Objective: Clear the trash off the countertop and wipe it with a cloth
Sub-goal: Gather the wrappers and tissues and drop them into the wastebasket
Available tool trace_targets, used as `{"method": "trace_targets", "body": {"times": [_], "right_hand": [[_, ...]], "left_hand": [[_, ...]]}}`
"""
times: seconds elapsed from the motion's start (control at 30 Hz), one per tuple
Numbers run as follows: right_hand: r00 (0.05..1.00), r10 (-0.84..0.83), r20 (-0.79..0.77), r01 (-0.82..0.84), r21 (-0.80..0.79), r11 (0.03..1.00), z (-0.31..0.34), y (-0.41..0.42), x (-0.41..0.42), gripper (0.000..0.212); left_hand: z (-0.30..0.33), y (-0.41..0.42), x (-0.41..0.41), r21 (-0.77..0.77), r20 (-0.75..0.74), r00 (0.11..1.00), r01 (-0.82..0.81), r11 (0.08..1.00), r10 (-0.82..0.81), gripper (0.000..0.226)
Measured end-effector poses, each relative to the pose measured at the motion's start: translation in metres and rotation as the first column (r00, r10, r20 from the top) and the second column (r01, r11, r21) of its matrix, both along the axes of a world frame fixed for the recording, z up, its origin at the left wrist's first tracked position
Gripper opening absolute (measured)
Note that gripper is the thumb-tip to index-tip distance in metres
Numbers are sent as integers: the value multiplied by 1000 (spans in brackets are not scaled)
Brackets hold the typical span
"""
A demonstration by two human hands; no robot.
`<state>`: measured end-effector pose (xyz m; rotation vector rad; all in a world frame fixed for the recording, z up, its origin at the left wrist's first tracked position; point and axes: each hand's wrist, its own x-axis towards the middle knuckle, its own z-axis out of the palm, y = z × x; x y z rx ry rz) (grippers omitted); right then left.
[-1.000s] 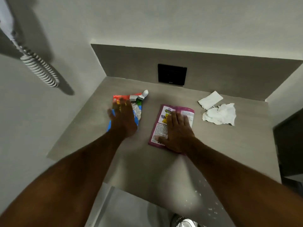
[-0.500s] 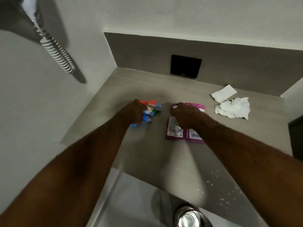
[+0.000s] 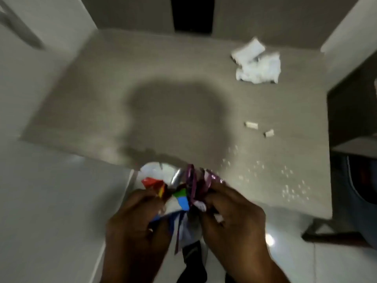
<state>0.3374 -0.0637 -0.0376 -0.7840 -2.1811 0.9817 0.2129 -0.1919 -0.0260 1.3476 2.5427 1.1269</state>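
Observation:
Both hands are close together in front of the grey countertop (image 3: 85, 94), just off its near edge. My left hand (image 3: 136, 219) grips a crumpled red, green and blue snack wrapper (image 3: 179, 198). My right hand (image 3: 230, 213) grips a crumpled purple wrapper (image 3: 192, 180). The two wrappers touch between the hands. Crumpled white tissues (image 3: 258, 65) lie at the back right of the countertop. Two small white scraps (image 3: 251, 125) rest on the right side, with white crumbs (image 3: 289, 180) scattered near the front right edge.
A black panel (image 3: 192, 14) is set in the back wall. A white wall closes the left side, and a dark opening (image 3: 353, 111) lies to the right. A metal bin's rim (image 3: 177, 175) peeks out below the counter edge behind the wrappers. White floor tiles lie below.
Both hands closed on the wrappers, lifted them off the countertop and pulled them back to the near edge, brought together. The view tilted downward.

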Motion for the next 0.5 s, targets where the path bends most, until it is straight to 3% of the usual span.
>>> {"method": "trace_targets", "body": {"times": [0.07,0.1,0.13,0.17,0.2,0.23,0.33,0.43,0.47,0.5], "right_hand": [[997,-5,80,13,-109,994,-48,-23,45,7],[986,-11,168,36,-148,988,-76,-28,63,8],[961,-29,277,83,-186,979,-109,-30,78,8],[920,-45,388,143,-227,963,-140,-29,88,11],[867,-49,495,211,-275,938,-174,-28,97,12],[810,-44,585,278,-316,907,-209,-26,102,12],[652,-3,758,401,-341,850,-302,-16,104,14],[581,88,809,415,-388,823,-380,-11,108,21],[562,120,818,448,-424,787,-401,-10,110,24],[547,127,827,498,-444,745,-417,-9,112,28]], "left_hand": [[-43,-11,50,-90,216,976,10,996,10,18],[-69,-10,69,-158,342,935,-41,987,94,12],[-101,-6,84,-263,471,855,-99,960,217,3],[-136,0,92,-411,575,731,-130,902,368,8],[-174,6,101,-561,615,622,-87,823,485,12],[-212,12,108,-668,601,581,-11,744,548,17],[-316,35,115,-770,518,659,80,634,545,20],[-403,53,126,-842,475,758,245,480,447,33],[-427,55,130,-836,503,742,287,468,443,39],[-445,56,135,-795,574,656,306,523,489,43]]}}
